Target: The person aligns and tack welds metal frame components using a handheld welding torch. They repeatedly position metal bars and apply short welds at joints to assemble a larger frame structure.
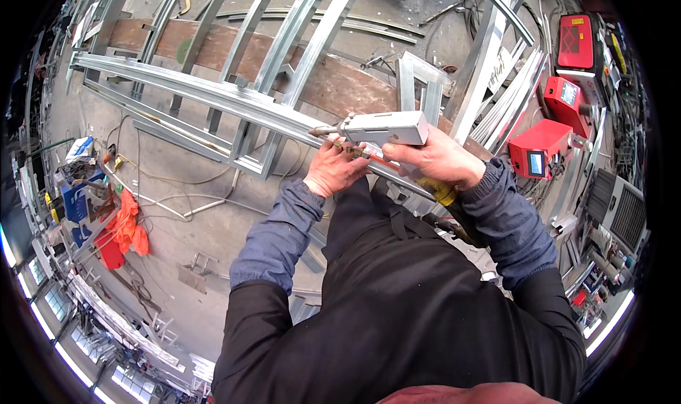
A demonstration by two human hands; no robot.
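My right hand (pixel 452 161) is closed round the handle of a handheld laser welding gun (pixel 386 128) with a grey boxy body. Its copper-coloured nozzle points left, over the edge of a galvanised steel frame (pixel 206 90). Just below the nozzle, my left hand (pixel 332 171) has its fingers curled in near a thin brass-coloured fitting under the gun. What those fingers grip, and whether they also rest on the steel, is hard to make out. A yellow and black section (pixel 441 191) hangs below my right hand, partly hidden by my sleeve.
Rungs of the frame stretch away at upper left, over a rusty brown beam (pixel 333 85). Red machines (pixel 540 151) stand at right beside bundled metal strips (pixel 507 99). Hoses and cables cross the floor at left, near an orange cloth (pixel 128 223). A grey vented box (pixel 616 207) sits far right.
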